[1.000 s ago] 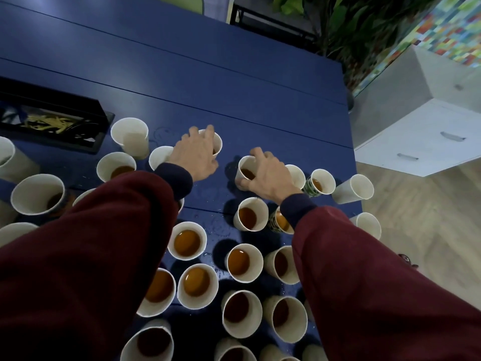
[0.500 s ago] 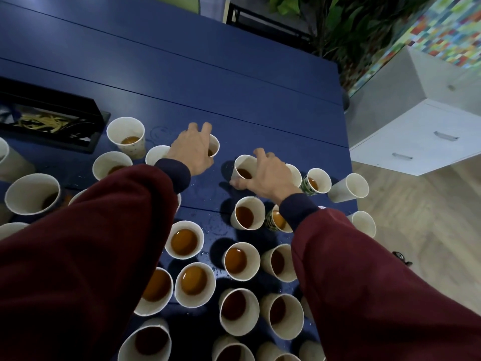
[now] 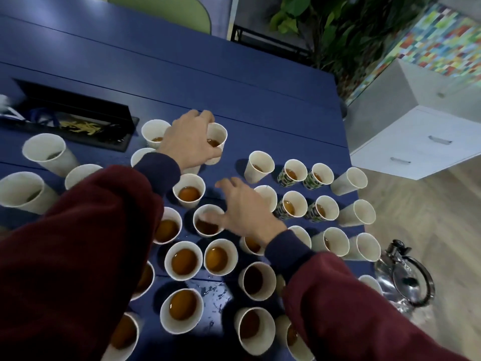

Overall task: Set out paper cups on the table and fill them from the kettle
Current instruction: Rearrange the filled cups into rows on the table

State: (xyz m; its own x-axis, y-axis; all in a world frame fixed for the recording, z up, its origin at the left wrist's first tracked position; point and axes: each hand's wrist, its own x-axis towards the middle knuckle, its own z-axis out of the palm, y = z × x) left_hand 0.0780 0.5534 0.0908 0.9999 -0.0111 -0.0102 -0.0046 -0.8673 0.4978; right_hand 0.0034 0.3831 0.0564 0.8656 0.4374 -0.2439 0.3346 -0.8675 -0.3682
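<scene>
Blue table (image 3: 260, 105), many cups (image 3: 183, 261). Left grip (image 3: 190, 144) wrapped round tea cup (image 3: 218, 134), just right of black box (image 3: 78, 110). Right grip (image 3: 247, 212) spread wide, empty. Kettle (image 3: 406, 280) far right of box. Best: move cup slow, straight, no squeeze.

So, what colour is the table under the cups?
Dark blue. The table shows best in the head view, the only one.

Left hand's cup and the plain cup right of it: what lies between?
Only bare table separates the held cup from the plain cup, head view.
</scene>
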